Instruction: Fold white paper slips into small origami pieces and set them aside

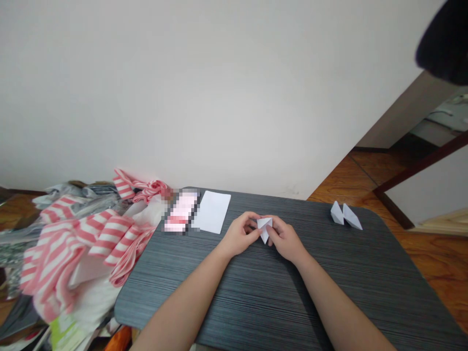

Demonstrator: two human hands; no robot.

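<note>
Both my hands meet over the middle of a dark grey striped table [256, 302]. Between them is a small folded white paper piece [264, 227], shaped to a point. My left hand [239, 234] pinches its left side with curled fingers. My right hand [285, 239] grips its right side, fingers closed around it. The paper sits just above or on the tabletop; I cannot tell which.
A stack of white paper sheets [214, 211] lies at the table's far edge, beside a blurred pink item [180, 212]. A finished folded white paper shape [345, 216] rests far right. Pink-and-white striped plastic bags [80, 243] pile up left of the table. Wooden floor lies to the right.
</note>
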